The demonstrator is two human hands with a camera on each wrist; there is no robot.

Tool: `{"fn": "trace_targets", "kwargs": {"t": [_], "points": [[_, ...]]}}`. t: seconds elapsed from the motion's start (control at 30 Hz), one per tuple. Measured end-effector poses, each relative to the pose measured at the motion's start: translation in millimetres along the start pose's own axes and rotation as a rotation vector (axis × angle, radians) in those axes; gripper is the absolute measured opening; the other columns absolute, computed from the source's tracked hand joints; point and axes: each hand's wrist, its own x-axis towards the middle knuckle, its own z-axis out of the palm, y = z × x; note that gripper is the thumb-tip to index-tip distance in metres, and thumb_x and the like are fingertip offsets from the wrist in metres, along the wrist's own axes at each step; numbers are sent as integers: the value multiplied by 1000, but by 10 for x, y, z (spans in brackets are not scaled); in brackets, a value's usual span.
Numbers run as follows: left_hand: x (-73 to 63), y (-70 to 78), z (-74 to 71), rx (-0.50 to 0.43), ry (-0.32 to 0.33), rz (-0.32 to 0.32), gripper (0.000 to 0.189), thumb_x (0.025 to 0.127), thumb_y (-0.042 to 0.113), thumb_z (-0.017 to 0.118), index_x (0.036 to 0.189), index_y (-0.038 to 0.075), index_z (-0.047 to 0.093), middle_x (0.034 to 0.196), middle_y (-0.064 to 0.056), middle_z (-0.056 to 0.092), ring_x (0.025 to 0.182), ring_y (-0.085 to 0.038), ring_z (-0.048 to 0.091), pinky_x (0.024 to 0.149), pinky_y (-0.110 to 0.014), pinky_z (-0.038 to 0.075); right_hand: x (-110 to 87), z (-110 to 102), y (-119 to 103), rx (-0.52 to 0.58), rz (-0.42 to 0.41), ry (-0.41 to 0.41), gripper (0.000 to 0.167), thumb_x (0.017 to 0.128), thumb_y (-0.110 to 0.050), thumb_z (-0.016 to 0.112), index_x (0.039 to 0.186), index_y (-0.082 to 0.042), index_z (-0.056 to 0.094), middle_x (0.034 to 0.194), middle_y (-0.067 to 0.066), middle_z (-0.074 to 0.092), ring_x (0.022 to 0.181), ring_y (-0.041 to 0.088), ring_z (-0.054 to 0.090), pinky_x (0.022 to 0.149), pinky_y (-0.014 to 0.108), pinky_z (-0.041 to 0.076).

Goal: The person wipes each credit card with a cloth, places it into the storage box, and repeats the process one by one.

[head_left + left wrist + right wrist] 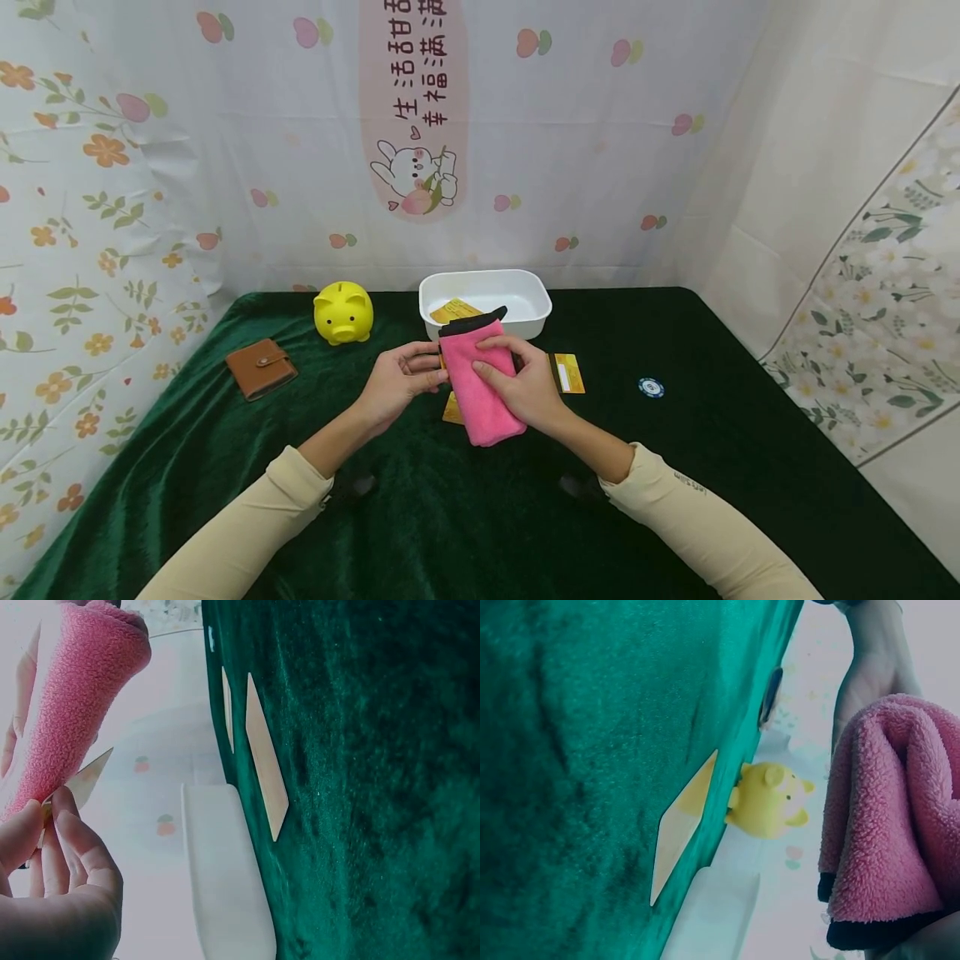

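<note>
A folded pink towel [487, 392] with a black edge is gripped by my right hand [528, 383], its thumb lying across the front. My left hand [405, 379] is at the towel's left side. In the left wrist view its thumb and fingers pinch a thin card [88, 778] against or just beside the towel; whether the two touch I cannot tell. Below the hands, a yellow card [452, 411] lies on the green cloth, partly hidden by the towel. Another yellow card [572, 373] lies to the right of the right hand.
Behind the hands stands a white basin [525, 327] with a yellow card [453, 311] inside. A yellow piggy bank [343, 313] and a brown wallet [261, 369] are at the left. On the right lies a blue-and-white poker chip [651, 387]. Patterned curtains enclose the table.
</note>
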Motion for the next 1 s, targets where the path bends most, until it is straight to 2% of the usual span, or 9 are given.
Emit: {"fn": "trace_targets", "kwargs": {"t": [0.13,0.37,0.5,0.73,1.0], "points": [[-4,-7,0,-3,-3,10,41,95,3,65,133,-6,53,120,-18,68,95,-15,69,81,-29,57,-5,-3,-25,-39,-12,11,25,89,9,67,113,6,63,113,22,61,83,23,62,68,27,56],[-2,-25,-11,9,-7,24,40,95,4,65,131,-7,54,117,-17,70,92,-15,70,81,-28,56,-25,-7,-307,-81,-38,7,21,88,11,66,109,10,62,109,24,62,82,22,63,69,27,57],[-2,10,4,13,9,26,38,95,2,65,130,-7,54,117,-19,69,91,-15,70,80,-27,56,-25,-38,-320,-102,-27,16,22,89,9,67,110,8,63,111,24,62,85,25,63,71,27,56],[-10,13,11,29,27,17,36,94,0,65,128,-8,54,118,-22,68,90,-15,69,78,-26,56,-21,-177,64,-130,-28,46,24,90,-2,72,113,-3,67,112,15,65,84,25,63,69,29,57],[-24,1,-13,23,26,5,39,94,1,65,129,-10,52,121,-22,67,91,-16,68,78,-26,55,-43,-285,141,-159,-18,74,23,89,-4,73,112,-5,67,108,14,66,78,22,64,65,29,57]]}}
